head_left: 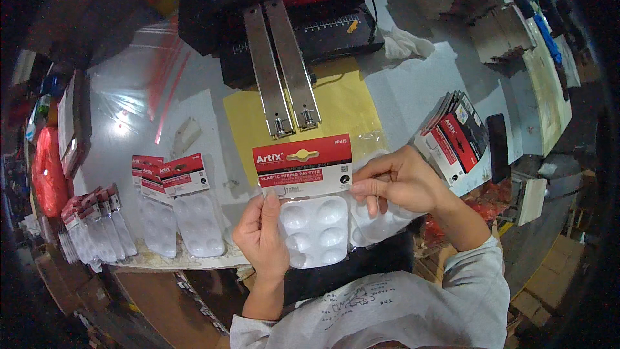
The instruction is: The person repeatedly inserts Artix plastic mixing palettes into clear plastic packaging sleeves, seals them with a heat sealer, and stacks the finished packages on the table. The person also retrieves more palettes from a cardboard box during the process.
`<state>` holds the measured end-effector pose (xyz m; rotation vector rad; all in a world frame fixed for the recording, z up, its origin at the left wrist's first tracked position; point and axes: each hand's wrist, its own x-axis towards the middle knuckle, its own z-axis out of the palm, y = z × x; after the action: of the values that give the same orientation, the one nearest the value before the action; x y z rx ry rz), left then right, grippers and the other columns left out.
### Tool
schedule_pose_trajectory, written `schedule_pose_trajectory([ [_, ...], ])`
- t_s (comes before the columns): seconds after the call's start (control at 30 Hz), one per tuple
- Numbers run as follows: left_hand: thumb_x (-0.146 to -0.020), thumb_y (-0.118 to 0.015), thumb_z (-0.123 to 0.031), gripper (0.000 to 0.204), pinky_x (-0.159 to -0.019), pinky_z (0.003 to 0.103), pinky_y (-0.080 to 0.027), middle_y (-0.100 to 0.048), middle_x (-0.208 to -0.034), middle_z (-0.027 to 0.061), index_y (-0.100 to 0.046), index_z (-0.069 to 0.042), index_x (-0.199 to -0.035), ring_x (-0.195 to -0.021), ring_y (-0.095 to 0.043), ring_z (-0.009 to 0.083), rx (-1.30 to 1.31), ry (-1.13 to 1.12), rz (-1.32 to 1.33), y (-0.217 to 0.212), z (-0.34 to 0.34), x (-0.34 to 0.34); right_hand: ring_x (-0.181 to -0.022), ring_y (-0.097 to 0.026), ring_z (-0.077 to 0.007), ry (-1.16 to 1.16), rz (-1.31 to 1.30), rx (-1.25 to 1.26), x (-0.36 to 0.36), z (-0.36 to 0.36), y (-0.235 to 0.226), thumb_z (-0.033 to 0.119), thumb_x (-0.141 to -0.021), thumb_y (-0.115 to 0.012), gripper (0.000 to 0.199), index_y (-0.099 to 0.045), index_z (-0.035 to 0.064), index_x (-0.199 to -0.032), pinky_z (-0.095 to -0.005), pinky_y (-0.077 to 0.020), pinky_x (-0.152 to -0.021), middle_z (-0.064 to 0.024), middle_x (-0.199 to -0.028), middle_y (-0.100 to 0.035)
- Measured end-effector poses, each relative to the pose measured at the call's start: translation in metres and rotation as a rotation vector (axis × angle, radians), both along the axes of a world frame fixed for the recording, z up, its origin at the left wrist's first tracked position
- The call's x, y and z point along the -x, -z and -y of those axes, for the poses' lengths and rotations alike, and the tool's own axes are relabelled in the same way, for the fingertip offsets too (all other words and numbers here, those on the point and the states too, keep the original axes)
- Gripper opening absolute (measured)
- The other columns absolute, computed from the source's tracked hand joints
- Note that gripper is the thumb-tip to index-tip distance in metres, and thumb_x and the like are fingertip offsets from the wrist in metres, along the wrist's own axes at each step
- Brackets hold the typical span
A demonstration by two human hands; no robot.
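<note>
Left hand (261, 236) and right hand (397, 181) are each pinching a side of the bagged white paint palette (315, 229) with its red card (303, 165), holding it above the table (413, 90) edge, while finished packs (177, 210) are lying at left beside the stapler (284, 71).

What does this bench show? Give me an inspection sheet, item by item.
Surface: pale worktable with a yellow sheet under the machine's arms.
Job's things: white plastic palette with a red header card, held before the black sealing machine.
Clutter: finished carded palettes at left, stack of header cards at right, crumpled white cloth.
Hands: left hand grips the palette's left edge; right hand pinches the card's right edge.
Cables: black cable beside the machine.
Surroundings: cardboard stacks at upper right.
</note>
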<state>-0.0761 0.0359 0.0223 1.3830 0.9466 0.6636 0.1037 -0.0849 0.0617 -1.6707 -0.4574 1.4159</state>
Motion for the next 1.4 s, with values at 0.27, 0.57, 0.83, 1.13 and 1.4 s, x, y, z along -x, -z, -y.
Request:
schedule_pose_trajectory([
  [0.27, -0.090, -0.056, -0.013, 0.021, -0.059, 0.018, -0.036, -0.059, -0.076, -0.0002, -0.062, 0.007, -0.091, -0.067, -0.044, 0.0044, 0.048, -0.007, -0.004, 0.001, -0.001, 0.008, -0.059, -0.061, -0.0125, 0.013, -0.057, -0.027, 0.005, -0.001, 0.009, 0.016, -0.087, -0.059, 0.021, -0.065, -0.0042, -0.087, -0.0240, -0.0482, -0.049, -0.0081, -0.072, -0.064],
  [0.57, -0.090, -0.055, -0.013, 0.021, -0.062, 0.019, -0.038, -0.061, -0.077, 0.0011, -0.063, 0.007, -0.092, -0.069, -0.047, 0.0055, 0.084, -0.002, 0.065, 0.004, 0.000, 0.010, -0.059, -0.060, -0.0122, -0.019, -0.216, -0.092, 0.007, 0.001, 0.015, 0.019, -0.089, -0.056, 0.024, -0.063, -0.0040, -0.087, -0.0227, -0.0475, -0.046, -0.0070, -0.075, -0.063],
  [0.83, -0.091, -0.055, -0.014, 0.021, -0.061, 0.019, -0.038, -0.060, -0.075, 0.0012, -0.062, 0.006, -0.088, -0.068, -0.046, 0.0052, 0.053, -0.002, 0.064, 0.003, 0.000, 0.009, -0.058, -0.061, -0.0125, 0.062, -0.288, -0.038, 0.008, 0.000, 0.014, 0.020, -0.088, -0.058, 0.024, -0.063, -0.0037, -0.089, -0.0228, -0.0472, -0.045, -0.0072, -0.077, -0.064],
  [1.13, -0.092, -0.053, -0.015, 0.023, -0.062, 0.019, -0.038, -0.060, -0.075, 0.0021, -0.062, 0.006, -0.087, -0.068, -0.047, 0.0057, -0.011, -0.023, 0.035, -0.004, 0.002, 0.005, -0.062, -0.064, -0.0141, 0.047, -0.031, -0.096, 0.015, -0.001, 0.004, 0.015, -0.088, -0.057, 0.020, -0.065, -0.0035, -0.087, -0.0234, -0.0490, -0.046, -0.0092, -0.079, -0.066],
  [1.4, -0.092, -0.053, -0.015, 0.022, -0.059, 0.019, -0.036, -0.058, -0.073, 0.0001, -0.061, 0.004, -0.083, -0.066, -0.045, 0.0044, -0.073, -0.047, -0.035, -0.007, 0.000, 0.004, -0.060, -0.064, -0.0149, 0.081, 0.099, -0.186, 0.025, -0.004, 0.006, 0.006, -0.088, -0.054, 0.016, -0.064, -0.0062, -0.086, -0.0218, -0.0474, -0.046, -0.0108, -0.074, -0.064],
])
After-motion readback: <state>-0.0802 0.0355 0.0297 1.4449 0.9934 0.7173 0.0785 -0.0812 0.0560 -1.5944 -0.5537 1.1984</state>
